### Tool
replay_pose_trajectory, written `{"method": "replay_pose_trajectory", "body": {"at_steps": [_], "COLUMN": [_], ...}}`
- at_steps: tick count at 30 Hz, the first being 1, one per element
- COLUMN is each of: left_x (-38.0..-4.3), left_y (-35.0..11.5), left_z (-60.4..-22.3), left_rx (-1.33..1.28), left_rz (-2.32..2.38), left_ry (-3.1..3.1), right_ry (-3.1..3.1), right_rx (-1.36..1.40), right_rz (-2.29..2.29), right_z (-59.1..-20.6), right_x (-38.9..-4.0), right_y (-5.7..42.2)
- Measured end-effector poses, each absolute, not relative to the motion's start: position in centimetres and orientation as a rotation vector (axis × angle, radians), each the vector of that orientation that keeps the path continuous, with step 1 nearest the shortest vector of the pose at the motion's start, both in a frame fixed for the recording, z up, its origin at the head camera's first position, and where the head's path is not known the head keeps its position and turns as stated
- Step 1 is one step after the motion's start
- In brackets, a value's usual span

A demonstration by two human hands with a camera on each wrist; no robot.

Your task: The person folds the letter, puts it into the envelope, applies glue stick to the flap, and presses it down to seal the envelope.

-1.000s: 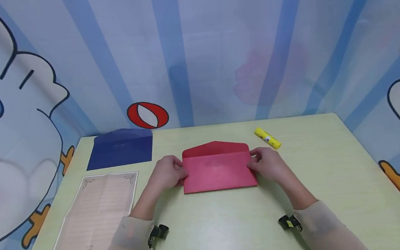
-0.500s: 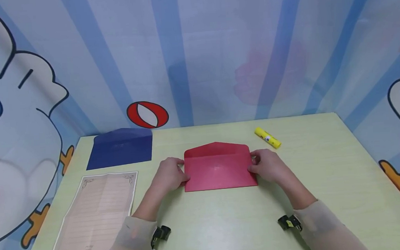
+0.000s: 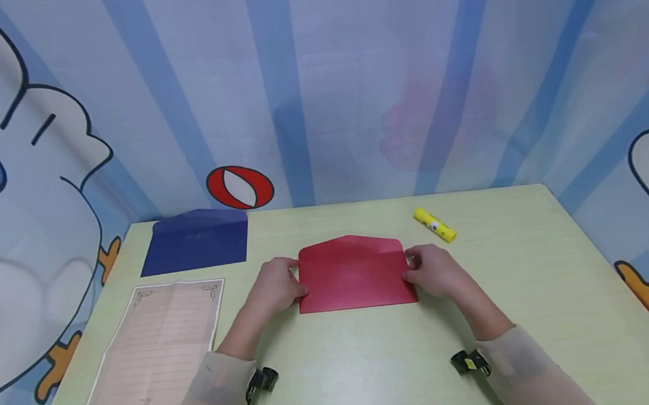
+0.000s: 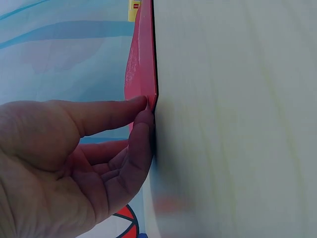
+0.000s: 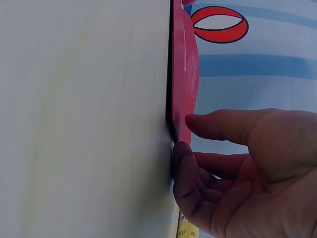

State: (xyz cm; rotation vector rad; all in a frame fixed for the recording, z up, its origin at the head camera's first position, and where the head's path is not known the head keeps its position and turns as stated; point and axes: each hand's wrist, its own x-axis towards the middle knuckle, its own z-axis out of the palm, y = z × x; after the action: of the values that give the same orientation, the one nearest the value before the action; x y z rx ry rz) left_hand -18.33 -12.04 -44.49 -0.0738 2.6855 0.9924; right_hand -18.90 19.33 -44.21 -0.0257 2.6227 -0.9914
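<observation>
A red envelope [image 3: 354,279], its pointed flap lifted away on the far side, is held close over the table in the head view. My left hand [image 3: 276,285] grips its left edge. In the left wrist view, the thumb [image 4: 116,113] lies on the envelope's face and the curled fingers reach the edge from behind. At the opposite edge my right hand [image 3: 432,270] holds the envelope the same way. The right wrist view shows that thumb [image 5: 218,125] over the face and the fingertips [image 5: 182,151] at the corner.
Beyond my right hand lies a yellow glue stick [image 3: 434,224]. A dark blue envelope [image 3: 194,243] lies at the back left. In front of it, a lined letter sheet [image 3: 160,352] with corner ornaments extends beside my left forearm. A printed cloth [image 3: 340,101] stands behind the table [image 3: 532,263].
The red envelope has tipped slightly and looks darker; its flap tip sits a little lower in view. Both hands moved slightly toward me, the left also a bit rightward, keeping their grip.
</observation>
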Motion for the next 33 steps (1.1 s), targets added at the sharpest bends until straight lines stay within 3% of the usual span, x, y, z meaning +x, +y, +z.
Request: {"method": "replay_pose_trajectory", "body": {"at_steps": [18, 33], "left_x": [-17.8, -16.8], "left_y": [-13.0, -13.0], "left_z": [-42.6, -39.8], "left_rx": [0.026, 0.521], "left_rz": [1.127, 0.866], "left_ry": [2.805, 3.09], "right_ry": [2.738, 3.026], "right_rx": [-0.062, -0.135], "right_rz": [-0.997, -0.592], "right_z": [-42.4, -41.5], "right_x": [-19.4, -23.5], "right_y": [21.1, 24.0]}}
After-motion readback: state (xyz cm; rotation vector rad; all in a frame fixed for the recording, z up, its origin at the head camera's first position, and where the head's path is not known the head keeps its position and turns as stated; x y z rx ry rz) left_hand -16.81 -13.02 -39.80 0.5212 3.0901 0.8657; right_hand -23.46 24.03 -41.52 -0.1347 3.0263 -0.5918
